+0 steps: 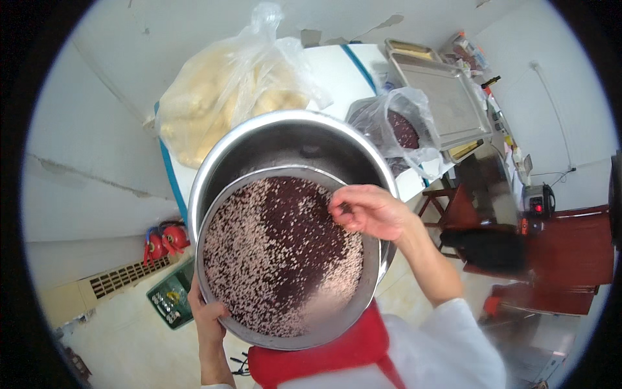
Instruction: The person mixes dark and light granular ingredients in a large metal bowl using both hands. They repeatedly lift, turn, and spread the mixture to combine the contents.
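Note:
My left hand grips the lower left rim of a round metal pan, its thumb over the edge. In the pan lies a dark purple grain-like mass with pale grains scattered through it and thicker along the left and lower right. My right hand, fingers curled, is over the pan's upper right rim; whether its fingertips pinch anything cannot be told. Behind and partly beneath the pan is a larger, deep steel bowl. Its near part is hidden by the pan.
A large plastic bag with pale yellow contents stands on the white table at the upper left. An open plastic bag with dark purple contents and metal trays are to the right. A green crate stands on the floor.

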Action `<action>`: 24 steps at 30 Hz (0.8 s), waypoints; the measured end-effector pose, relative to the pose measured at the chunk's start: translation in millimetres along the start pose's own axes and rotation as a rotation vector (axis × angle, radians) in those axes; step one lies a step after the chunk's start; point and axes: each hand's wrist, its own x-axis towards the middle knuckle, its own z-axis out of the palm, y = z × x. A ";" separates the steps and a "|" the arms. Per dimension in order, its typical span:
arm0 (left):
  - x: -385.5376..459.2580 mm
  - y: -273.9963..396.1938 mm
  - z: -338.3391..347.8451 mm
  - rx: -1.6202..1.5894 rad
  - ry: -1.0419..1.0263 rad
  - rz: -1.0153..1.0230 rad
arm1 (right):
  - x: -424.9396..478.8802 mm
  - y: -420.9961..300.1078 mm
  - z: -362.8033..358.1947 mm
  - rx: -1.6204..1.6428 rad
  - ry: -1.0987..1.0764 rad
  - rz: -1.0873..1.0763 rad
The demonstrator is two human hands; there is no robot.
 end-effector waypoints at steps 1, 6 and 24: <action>-1.5 0.0 -1.1 0.012 0.007 0.000 | -6.4 -11.4 -11.2 -0.005 -0.019 -0.082; -0.6 -0.3 -2.6 0.051 -0.025 0.034 | -23.6 -98.6 -79.5 -0.069 0.256 -0.490; 0.8 3.0 -4.7 0.092 -0.045 -0.040 | 29.0 21.7 20.5 -1.313 0.248 -0.560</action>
